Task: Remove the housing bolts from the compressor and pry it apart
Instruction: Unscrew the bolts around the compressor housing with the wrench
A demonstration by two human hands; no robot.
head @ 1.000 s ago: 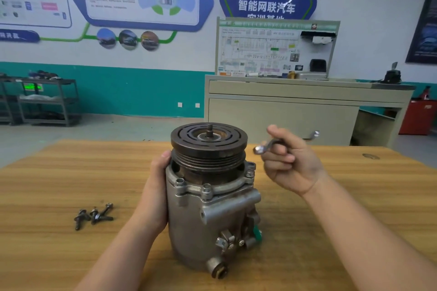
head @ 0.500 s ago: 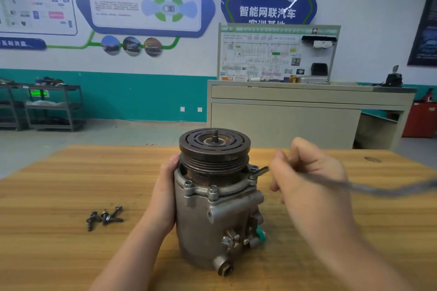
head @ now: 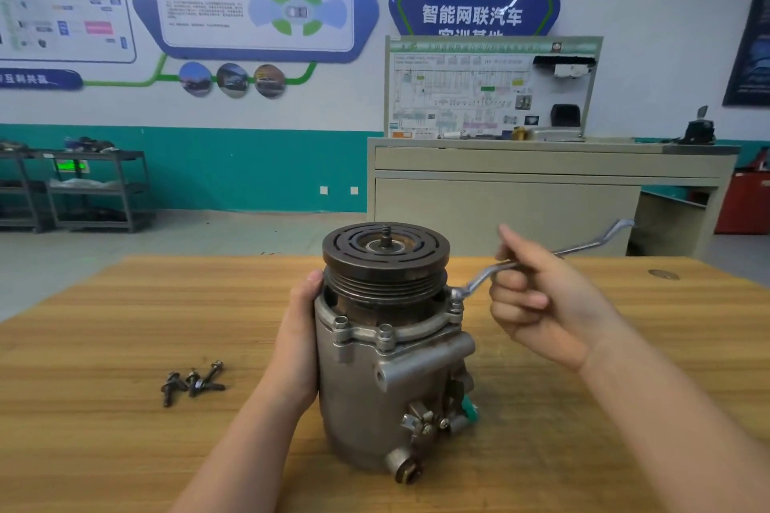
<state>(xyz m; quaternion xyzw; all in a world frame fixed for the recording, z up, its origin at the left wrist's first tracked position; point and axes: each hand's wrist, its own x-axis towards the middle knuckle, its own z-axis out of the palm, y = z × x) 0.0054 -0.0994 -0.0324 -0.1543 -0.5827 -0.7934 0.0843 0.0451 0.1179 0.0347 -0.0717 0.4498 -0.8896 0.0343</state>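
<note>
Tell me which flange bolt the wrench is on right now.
The wrench, held by the right hand, sits on the right-side bolt, under the pulley's right edge. The front bolt and front-left bolt stand bare, with no tool on them.

Both forearms bare, no sleeves or gloves.

The compressor [head: 391, 350] stands upright on the table, dark grooved pulley on top with a short threaded shaft poking out of its centre, and a dull grey aluminium body below (pretty grimy). Three housing bolts [head: 385, 334] still sit upright in the flange under the pulley. My offset ring wrench [head: 541, 256] is seated on the right-hand one. Loose bolts [head: 193, 383] lie in a small pile to the left, well apart from the body.
</note>
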